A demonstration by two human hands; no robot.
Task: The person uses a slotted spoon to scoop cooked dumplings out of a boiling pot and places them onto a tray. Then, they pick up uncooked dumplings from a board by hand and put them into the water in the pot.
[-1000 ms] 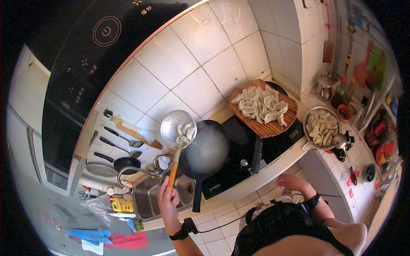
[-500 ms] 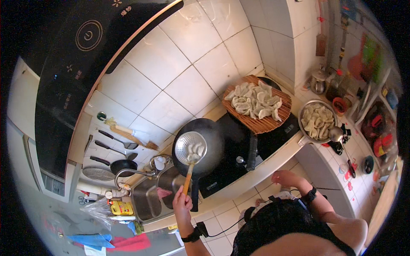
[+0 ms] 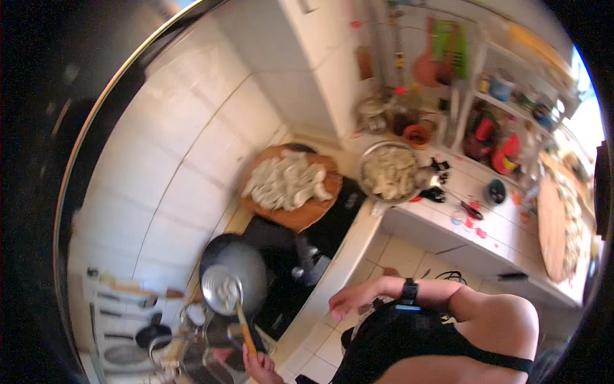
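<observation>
My left hand (image 3: 259, 363) is closed around the wooden handle of a perforated steel skimmer (image 3: 221, 285), which holds a few pale dumplings (image 3: 227, 294) inside or just over the dark wok (image 3: 254, 262) on the black stove (image 3: 291, 301). Right of the wok and a little lower, my right hand (image 3: 345, 299) hangs at the stove's front edge, blurred, its fingers loosely bent and holding nothing. Behind the wok, a brown slatted tray (image 3: 300, 217) is piled with dumplings. Beside it, a steel pan (image 3: 368, 176) holds more dumplings and a ladle.
The right counter (image 3: 448, 217) carries a small dark bowl (image 3: 496, 191) and a wooden board (image 3: 550, 224) with pale food. A shelf rack (image 3: 511, 102) with containers stands behind. Hanging utensils (image 3: 121, 345) and the sink (image 3: 201, 358) are at lower left, below the tiled wall (image 3: 160, 160).
My view has swung toward the right counter, shifting the stove down and left in it. The skimmer has come down from above the wok's left side to over or into the wok.
</observation>
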